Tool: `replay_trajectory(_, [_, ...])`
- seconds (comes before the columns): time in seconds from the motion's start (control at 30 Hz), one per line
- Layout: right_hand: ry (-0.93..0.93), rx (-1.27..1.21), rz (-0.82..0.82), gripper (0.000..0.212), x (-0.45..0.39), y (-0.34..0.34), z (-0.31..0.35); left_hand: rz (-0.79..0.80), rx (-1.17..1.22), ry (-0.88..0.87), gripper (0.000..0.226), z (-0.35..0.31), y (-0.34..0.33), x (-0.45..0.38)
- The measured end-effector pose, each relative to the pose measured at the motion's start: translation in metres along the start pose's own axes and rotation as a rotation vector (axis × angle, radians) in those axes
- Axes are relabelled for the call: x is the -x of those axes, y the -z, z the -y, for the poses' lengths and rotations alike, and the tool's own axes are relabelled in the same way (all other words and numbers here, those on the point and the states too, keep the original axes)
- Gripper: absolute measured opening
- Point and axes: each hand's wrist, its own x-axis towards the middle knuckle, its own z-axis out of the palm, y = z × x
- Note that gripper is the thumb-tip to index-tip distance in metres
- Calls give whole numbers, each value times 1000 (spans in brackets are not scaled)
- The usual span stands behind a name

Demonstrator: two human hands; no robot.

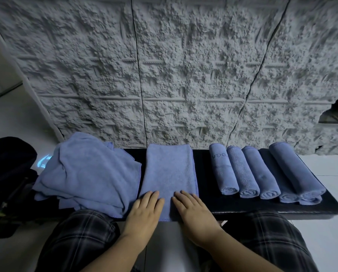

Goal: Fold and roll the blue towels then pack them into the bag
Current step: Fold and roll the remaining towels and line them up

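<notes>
— Which towel is in hand at the moment?

— The folded blue towel, a long strip lying flat across the middle of the black worktop. The left hand and the right hand both lie on its near end, fingers straight and spread, pressing rather than gripping; neither grip has closed on anything. I'd judge the fold is done and the roll hasn't begun.

— And the rest?

— To the right of it, well apart, a row of rolled towels sits side by side with the spiral ends facing us. I count five, though the last two overlap, so I wouldn't swear to it. To the left, just beside the strip, a loose heap of unfolded towels waits; how many, I can't tell.

— The bag?

— A dark shape at the far left, partly under the heap's edge, may be it, but it's too dim to be sure, and its inside is hidden. No roll looks packed, so packing looks wholly undone.
</notes>
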Motion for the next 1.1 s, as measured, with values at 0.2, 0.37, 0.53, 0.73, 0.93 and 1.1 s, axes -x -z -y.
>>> replay_trajectory(0.2, [112, -32, -27, 60, 3, 0, 6, -101, 91, -20, 47, 1, 0, 0])
replay_trajectory(0.37, [32, 21, -161, 35, -1, -7, 6, -154, 136, 8, 20, 7, 6, -1])
replay_trajectory(0.53, [-91, -69, -108, 19, -4, 1, -11, -182, 200, 79, 29, 17, 12, 2])
replay_trajectory(0.73, [-285, -394, 53, 23, -7, 8, -23, -202, 271, 163, 40, 23, 14, -2])
replay_trajectory(0.93, [-504, -633, -34, 7, -8, 7, -21, -187, 257, 215, 49, 23, 15, -6])
replay_trajectory(1.1, [-518, -442, -55, 7, -8, 6, -14, -197, 224, 277, 44, 24, 17, -7])
